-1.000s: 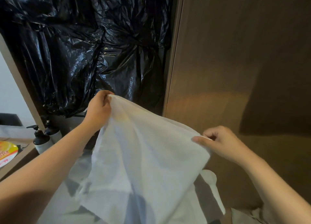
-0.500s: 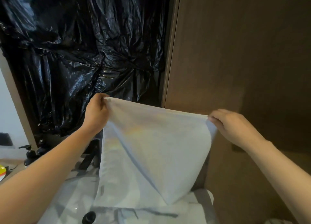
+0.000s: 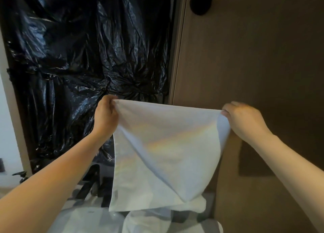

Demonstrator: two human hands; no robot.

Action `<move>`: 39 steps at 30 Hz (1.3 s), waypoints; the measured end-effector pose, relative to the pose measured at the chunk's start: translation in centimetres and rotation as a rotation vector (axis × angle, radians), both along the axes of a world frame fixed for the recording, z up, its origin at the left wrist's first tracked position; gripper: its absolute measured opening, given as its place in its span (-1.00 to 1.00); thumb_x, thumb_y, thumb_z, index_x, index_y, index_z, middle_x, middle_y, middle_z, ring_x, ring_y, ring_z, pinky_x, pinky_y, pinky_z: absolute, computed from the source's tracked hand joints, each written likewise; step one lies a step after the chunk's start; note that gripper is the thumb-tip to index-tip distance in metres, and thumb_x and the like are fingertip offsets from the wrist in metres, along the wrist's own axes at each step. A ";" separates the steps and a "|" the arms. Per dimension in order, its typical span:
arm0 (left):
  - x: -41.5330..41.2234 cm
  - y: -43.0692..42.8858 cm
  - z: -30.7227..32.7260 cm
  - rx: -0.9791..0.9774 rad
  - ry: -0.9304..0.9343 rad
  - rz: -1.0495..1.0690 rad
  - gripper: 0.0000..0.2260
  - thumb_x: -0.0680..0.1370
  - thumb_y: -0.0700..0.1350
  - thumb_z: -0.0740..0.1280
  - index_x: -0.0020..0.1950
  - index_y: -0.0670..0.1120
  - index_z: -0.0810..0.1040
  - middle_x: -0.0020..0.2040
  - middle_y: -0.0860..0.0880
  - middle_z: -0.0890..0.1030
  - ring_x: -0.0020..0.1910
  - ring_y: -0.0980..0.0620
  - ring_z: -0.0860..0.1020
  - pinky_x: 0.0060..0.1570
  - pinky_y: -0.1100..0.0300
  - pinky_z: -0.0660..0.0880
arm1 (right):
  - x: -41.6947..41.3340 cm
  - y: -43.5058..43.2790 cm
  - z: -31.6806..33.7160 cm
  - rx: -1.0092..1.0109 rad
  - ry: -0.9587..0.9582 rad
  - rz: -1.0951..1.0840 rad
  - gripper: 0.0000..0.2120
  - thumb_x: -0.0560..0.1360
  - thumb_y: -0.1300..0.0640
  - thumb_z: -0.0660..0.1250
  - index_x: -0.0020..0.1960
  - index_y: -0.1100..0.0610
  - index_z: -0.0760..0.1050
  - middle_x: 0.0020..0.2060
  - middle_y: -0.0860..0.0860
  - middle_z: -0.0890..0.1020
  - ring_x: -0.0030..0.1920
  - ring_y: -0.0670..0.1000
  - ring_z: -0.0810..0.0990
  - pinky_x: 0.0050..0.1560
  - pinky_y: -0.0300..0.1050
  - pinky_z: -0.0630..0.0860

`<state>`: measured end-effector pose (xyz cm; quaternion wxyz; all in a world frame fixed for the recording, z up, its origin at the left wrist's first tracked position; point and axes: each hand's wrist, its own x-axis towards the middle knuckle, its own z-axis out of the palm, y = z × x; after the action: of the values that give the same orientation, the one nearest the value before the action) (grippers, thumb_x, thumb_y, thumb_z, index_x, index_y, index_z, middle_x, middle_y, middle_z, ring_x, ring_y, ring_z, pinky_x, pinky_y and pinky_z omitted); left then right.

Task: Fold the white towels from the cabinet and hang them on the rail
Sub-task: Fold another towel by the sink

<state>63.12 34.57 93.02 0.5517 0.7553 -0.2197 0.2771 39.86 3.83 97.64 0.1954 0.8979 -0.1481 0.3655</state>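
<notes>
Towel point(image 3: 163, 145): white, faint rainbow band. Plastic sheeting point(image 3: 84, 57): glossy black. Panel point(image 3: 245, 57): plain brown. Knob point(image 3: 199, 1): black.

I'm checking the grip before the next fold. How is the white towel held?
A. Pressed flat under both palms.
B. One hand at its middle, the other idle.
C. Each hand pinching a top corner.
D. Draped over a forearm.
C: the left hand and the right hand each pinch an upper corner of the white towel, its top edge stretched between them while the rest hangs down.
</notes>
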 end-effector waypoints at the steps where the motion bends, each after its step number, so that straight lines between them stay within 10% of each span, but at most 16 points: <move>1: 0.0 0.0 0.0 -0.001 -0.006 -0.004 -0.74 0.63 -0.25 0.10 0.27 -0.16 0.46 0.14 -0.15 0.56 -0.01 -0.03 0.47 -0.08 0.10 0.37 | 0.0 -0.1 -0.1 -0.012 -0.004 -0.001 -0.87 0.57 0.18 0.30 -0.03 0.21 0.60 -0.18 0.13 0.62 -0.21 0.14 0.59 -0.29 -0.07 0.53; 9: -1.7 -0.5 -0.4 -0.077 -0.014 -0.089 -0.79 0.62 -0.16 0.24 0.24 -0.12 0.51 -0.02 0.04 0.58 -0.09 0.08 0.52 -0.09 0.16 0.45 | -0.7 -0.2 -2.0 0.142 0.128 -0.070 -0.81 0.59 0.03 0.26 0.09 0.08 0.59 -0.12 0.02 0.64 -0.01 0.06 0.58 0.10 -0.03 0.51; 21: -10.5 -4.4 -8.3 0.008 0.119 -0.469 -0.94 0.50 -0.19 0.44 -0.12 -0.07 0.58 -0.31 0.03 0.58 -0.35 0.22 0.50 -0.30 0.42 0.44 | 1.0 9.4 -11.8 0.797 0.142 0.422 -0.65 0.58 -0.10 0.26 0.36 -0.14 0.46 0.15 -0.29 0.47 -0.04 -0.35 0.49 -0.12 -0.53 0.39; 27: -11.4 -4.0 -8.7 0.052 0.081 -0.517 -0.92 0.51 -0.14 0.42 -0.13 0.03 0.58 -0.26 0.15 0.59 -0.32 0.24 0.52 -0.30 0.44 0.44 | 1.6 11.7 -12.7 1.166 0.080 0.596 -0.73 0.60 0.01 0.27 0.28 -0.06 0.53 -0.12 -0.22 0.64 -0.30 -0.05 0.63 -0.33 -0.36 0.49; 39: -12.7 -1.9 -9.8 0.189 0.173 -0.490 -0.94 0.45 -0.09 0.49 -0.13 0.01 0.64 -0.30 0.22 0.59 -0.34 0.24 0.52 -0.26 0.41 0.45 | 1.8 12.5 -12.8 1.045 0.064 0.558 -0.85 0.63 0.02 0.19 0.01 -0.02 0.53 -0.12 -0.19 0.55 -0.06 -0.18 0.51 -0.14 -0.37 0.41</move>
<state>50.44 32.63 83.22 0.5461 0.7487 -0.3727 0.0483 41.65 16.31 84.80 -0.3716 0.8908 -0.0606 0.2545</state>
